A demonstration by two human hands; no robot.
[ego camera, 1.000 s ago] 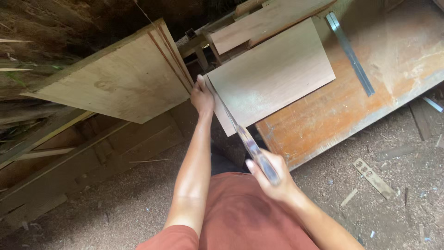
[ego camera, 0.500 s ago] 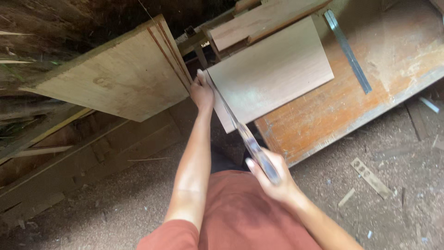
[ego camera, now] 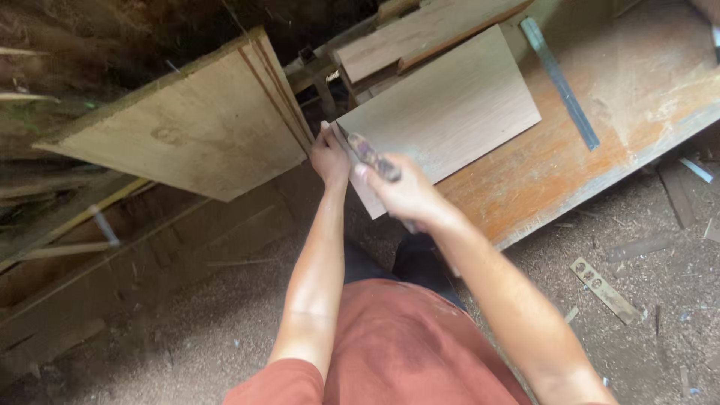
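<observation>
On the far left, a large plywood sheet [ego camera: 187, 127] stands tilted on its edge, with its right edge near the person's hands. Just right of it, the left hand [ego camera: 330, 156] is closed on the near-left edge of a pale rectangular board [ego camera: 446, 112]. This board lies flat on an orange-brown workbench [ego camera: 600, 157], and its near corner hangs over the bench edge.

The right hand [ego camera: 401, 191] is just beside the left one, wrapped firmly around the handle of a handsaw [ego camera: 373, 157]. The long axis of the saw runs diagonally along the board's left edge, and it points up-left, away from the person. The blade is mostly hidden between the two hands.

Further right, a long metal ruler [ego camera: 559, 81] lies on the bench, also diagonal. On the ground at the right there is a small wooden strip with holes [ego camera: 604, 290].
</observation>
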